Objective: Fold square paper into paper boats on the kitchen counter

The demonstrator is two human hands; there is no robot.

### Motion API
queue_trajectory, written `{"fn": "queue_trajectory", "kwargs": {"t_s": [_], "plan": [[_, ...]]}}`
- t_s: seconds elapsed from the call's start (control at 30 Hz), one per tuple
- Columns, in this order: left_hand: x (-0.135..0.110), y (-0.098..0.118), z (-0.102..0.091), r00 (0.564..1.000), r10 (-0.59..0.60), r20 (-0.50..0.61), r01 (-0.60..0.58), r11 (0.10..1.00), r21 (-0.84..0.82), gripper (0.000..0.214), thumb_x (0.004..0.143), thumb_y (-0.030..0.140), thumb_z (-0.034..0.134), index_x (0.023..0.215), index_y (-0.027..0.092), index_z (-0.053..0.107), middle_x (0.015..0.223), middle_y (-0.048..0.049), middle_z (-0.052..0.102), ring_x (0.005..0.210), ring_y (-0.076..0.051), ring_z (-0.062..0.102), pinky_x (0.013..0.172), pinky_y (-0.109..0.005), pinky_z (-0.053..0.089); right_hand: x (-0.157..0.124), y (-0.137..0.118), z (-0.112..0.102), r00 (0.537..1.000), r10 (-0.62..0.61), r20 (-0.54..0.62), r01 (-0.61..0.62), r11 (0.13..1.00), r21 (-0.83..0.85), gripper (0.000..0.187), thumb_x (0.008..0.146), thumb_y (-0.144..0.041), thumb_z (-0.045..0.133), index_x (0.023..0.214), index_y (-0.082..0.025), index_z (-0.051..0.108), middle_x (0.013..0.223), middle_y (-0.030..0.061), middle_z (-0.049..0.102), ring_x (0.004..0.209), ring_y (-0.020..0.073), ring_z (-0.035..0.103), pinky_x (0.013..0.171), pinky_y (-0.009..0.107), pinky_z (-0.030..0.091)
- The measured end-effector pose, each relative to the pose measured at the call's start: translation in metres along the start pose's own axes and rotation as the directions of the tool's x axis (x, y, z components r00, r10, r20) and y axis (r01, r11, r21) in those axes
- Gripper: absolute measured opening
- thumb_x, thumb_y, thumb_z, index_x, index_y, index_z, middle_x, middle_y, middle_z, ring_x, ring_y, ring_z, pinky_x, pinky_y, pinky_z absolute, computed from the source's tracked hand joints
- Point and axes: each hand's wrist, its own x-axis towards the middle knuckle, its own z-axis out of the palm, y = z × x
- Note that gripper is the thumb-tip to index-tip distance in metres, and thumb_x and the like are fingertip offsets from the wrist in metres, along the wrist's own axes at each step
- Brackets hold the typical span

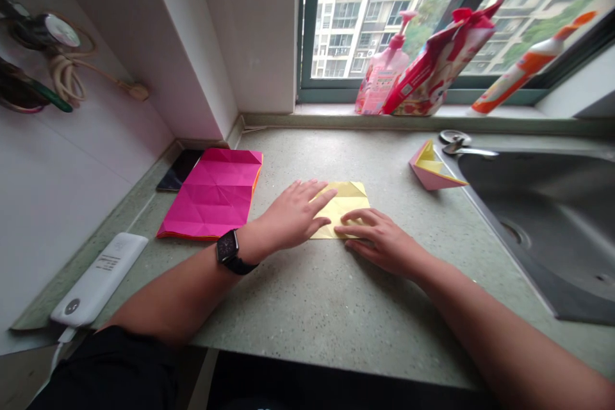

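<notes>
Closest to me is the black sleeve (115, 371), and beside it a white power bank (100, 278), a smooth slab with rounded corners, lies near the counter's front edge; if the sleeve caught its cable (58, 355), I think the slab could be dragged off. The counter (298, 307) itself is pale green, speckled and hard. Past the dark-strapped watch (227, 246), the left hand (294, 214) lies with fingers spread, covering the left side of a small yellow paper (344, 202) near the middle of the counter. The right hand (377, 240) rests its loosely bent, parted fingers on the paper's lower right; neither hand clamps anything. The sheet looks thin and creased, so uneven pressure might skew it or leave a stray wrinkle. Left of it, a magenta paper (211, 195) shows a grid of creases, orange peeping out beneath, partly over a dark flat thing (179, 170). Farther right, a folded paper boat (432, 174), pink outside and yellow within, sits sharp-cornered by the brushed-metal sink (552, 218); a careless sweep of the right arm could tip it in. Behind, a glossy red bag (437, 70) leans at the window.
</notes>
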Motion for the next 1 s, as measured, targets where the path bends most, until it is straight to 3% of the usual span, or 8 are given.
{"fn": "queue_trajectory", "kwargs": {"t_s": [0.07, 0.23, 0.67, 0.73, 0.8, 0.9, 0.97, 1.0], "plan": [[0.004, 0.011, 0.019, 1.0, 0.013, -0.008, -0.013, 1.0, -0.007, 0.06, 0.116, 0.045, 0.047, 0.168, 0.016, 0.042, 0.176, -0.0186, 0.04, 0.166, -0.036, 0.033, 0.135, -0.055, 0.026, 0.0, -0.001, 0.0, 1.0, -0.011, 0.004, 0.011, 1.0, -0.016, 0.033, 0.101, -0.023, 0.074, 0.13, -0.039, 0.08, 0.131, 0.0085, 0.074, 0.119, 0.0289, 0.07, 0.101, 0.054, 0.061], [0.004, 0.015, 0.048, 0.989, -0.057, 0.139, 0.058, 0.998, -0.004, 0.061, 0.117, 0.044, 0.038, 0.169, 0.013, 0.041, 0.178, -0.0205, 0.035, 0.167, -0.042, 0.029, 0.132, -0.064, 0.027, 0.001, -0.005, -0.004, 1.0, -0.01, 0.006, 0.01, 0.998, -0.057, 0.03, 0.1, -0.028, 0.078, 0.127, -0.041, 0.083, 0.13, 0.0074, 0.075, 0.119, 0.0274, 0.07, 0.101, 0.049, 0.061], [0.001, 0.005, 0.045, 0.981, -0.045, 0.187, 0.05, 0.998, -0.024, 0.066, 0.115, 0.054, 0.033, 0.173, 0.022, 0.037, 0.183, -0.0134, 0.026, 0.17, -0.039, 0.023, 0.135, -0.059, 0.021, -0.022, 0.019, -0.055, 0.958, 0.209, 0.194, -0.203, 0.978, -0.052, 0.01, 0.097, -0.035, 0.081, 0.095, -0.036, 0.091, 0.143, 0.0051, 0.075, 0.126, 0.0323, 0.071, 0.103, 0.049, 0.06], [0.001, 0.005, 0.045, 0.98, -0.048, 0.193, 0.055, 0.998, -0.031, 0.066, 0.115, 0.053, 0.034, 0.173, 0.022, 0.037, 0.183, -0.0129, 0.026, 0.17, -0.039, 0.023, 0.135, -0.06, 0.021, -0.02, 0.022, -0.058, 0.95, 0.282, 0.135, -0.274, 0.959, -0.07, 0.025, 0.101, -0.036, 0.074, 0.081, -0.032, 0.088, 0.124, 0.0055, 0.083, 0.113, 0.0293, 0.076, 0.093, 0.044, 0.062], [0.001, 0.005, 0.044, 0.979, -0.047, 0.2, 0.055, 0.998, -0.034, 0.065, 0.115, 0.052, 0.035, 0.173, 0.022, 0.037, 0.183, -0.0137, 0.026, 0.169, -0.04, 0.024, 0.134, -0.062, 0.022, -0.015, 0.023, -0.059, 0.932, 0.362, -0.031, -0.364, 0.929, -0.072, 0.04, 0.107, -0.038, 0.064, 0.075, -0.029, 0.085, 0.103, 0.006, 0.085, 0.1, 0.0266, 0.079, 0.086, 0.041, 0.062], [0.002, 0.006, 0.042, 0.98, -0.036, 0.195, 0.043, 0.999, -0.032, 0.065, 0.115, 0.051, 0.038, 0.171, 0.018, 0.04, 0.181, -0.017, 0.03, 0.168, -0.043, 0.026, 0.133, -0.065, 0.024, -0.009, 0.023, -0.053, 0.902, 0.369, -0.222, -0.385, 0.923, -0.027, 0.032, 0.109, -0.04, 0.06, 0.097, -0.027, 0.087, 0.104, 0.0069, 0.085, 0.099, 0.0258, 0.079, 0.089, 0.042, 0.063], [0.003, 0.008, 0.039, 0.988, -0.011, 0.152, 0.017, 0.999, -0.045, 0.063, 0.115, 0.051, 0.041, 0.167, 0.016, 0.045, 0.177, -0.0182, 0.038, 0.165, -0.042, 0.032, 0.132, -0.064, 0.026, -0.007, 0.021, -0.045, 0.943, 0.28, -0.18, -0.284, 0.959, 0.006, 0.023, 0.104, -0.038, 0.07, 0.118, -0.027, 0.085, 0.121, 0.0084, 0.082, 0.111, 0.0272, 0.077, 0.098, 0.044, 0.062], [0.003, 0.009, 0.038, 0.993, 0.008, 0.114, -0.001, 0.998, -0.059, 0.062, 0.114, 0.051, 0.044, 0.164, 0.016, 0.049, 0.174, -0.0186, 0.043, 0.162, -0.041, 0.037, 0.131, -0.062, 0.029, -0.007, 0.02, -0.04, 0.967, 0.221, -0.127, -0.22, 0.975, 0.023, 0.029, 0.099, -0.036, 0.076, 0.127, -0.028, 0.082, 0.13, 0.0091, 0.08, 0.119, 0.028, 0.075, 0.103, 0.045, 0.061]]}}
